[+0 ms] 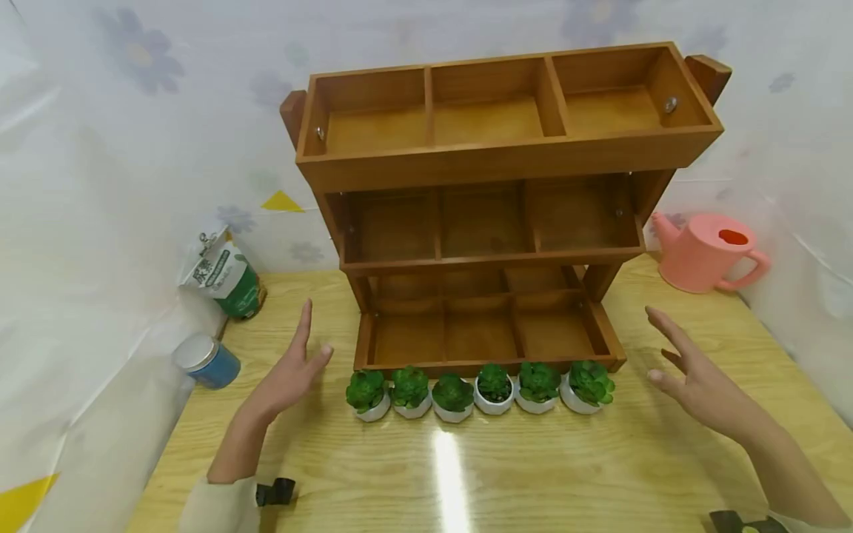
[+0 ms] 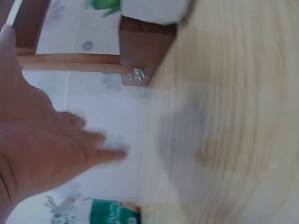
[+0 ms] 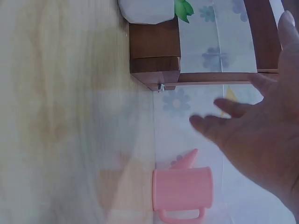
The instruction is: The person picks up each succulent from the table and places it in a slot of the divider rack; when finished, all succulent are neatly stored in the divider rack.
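Note:
In the head view, my left hand hovers over the table left of the potted plants, fingers extended and nothing in it. On the opposite side, my right hand is held in the air, also bare, with its fingers loosely spread. Between them, several small succulents in white pots stand in a row, from the leftmost succulent to the rightmost succulent. Directly behind the row rises a three-tier brown wooden shelf, its tiers split into compartments. Neither hand touches the shelf or the pots.
A pink watering can stands at the back right. At the left edge are a blue jar with a pale lid and a clipped green-and-white bag. Flower-patterned sheeting hangs behind the wood-grain table.

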`<state>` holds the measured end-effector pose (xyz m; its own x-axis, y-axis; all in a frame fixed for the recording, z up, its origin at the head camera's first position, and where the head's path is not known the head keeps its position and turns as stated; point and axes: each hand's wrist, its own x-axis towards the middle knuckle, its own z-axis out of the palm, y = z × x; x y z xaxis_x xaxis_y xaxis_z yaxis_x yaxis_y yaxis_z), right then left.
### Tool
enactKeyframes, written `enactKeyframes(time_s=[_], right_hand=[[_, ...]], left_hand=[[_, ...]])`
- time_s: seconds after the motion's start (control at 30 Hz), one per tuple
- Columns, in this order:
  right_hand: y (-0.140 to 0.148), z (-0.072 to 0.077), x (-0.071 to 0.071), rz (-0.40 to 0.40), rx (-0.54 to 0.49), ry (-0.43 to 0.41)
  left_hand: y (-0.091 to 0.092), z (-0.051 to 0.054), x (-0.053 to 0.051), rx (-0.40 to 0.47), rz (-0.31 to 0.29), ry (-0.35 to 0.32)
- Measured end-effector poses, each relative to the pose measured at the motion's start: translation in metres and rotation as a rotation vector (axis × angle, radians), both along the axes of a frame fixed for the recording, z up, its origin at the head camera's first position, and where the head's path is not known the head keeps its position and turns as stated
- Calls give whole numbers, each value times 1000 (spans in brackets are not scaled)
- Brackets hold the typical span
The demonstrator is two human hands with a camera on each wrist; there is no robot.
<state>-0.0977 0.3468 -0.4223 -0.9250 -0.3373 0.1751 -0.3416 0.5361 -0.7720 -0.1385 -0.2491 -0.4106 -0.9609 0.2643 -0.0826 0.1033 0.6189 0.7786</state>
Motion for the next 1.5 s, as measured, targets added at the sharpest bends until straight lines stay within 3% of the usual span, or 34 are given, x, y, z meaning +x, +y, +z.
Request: enactKeyframes(time_s=[0.07, 0.2, 0.5, 0.7, 0.9, 1.17, 1.5], right_hand=[[1, 0, 6, 22, -18, -22], [0, 0, 15, 37, -44, -89], [-4, -16, 18, 65, -60, -204], [-10, -23, 17, 58, -24, -207], [-17, -26, 15, 27, 58, -208], [-26, -25, 8, -23, 134, -314], [-41, -27, 5, -5, 160, -242]], left_hand=[[-1, 0, -1, 107, -40, -55], [-2, -2, -2, 210, -61, -124], [1, -12, -9, 282, -13, -177], [5, -19, -15, 367, 14, -247], [9, -23, -17, 380, 17, -285], [19, -29, -26, 381, -13, -344], [31, -35, -34, 357, 17, -346]])
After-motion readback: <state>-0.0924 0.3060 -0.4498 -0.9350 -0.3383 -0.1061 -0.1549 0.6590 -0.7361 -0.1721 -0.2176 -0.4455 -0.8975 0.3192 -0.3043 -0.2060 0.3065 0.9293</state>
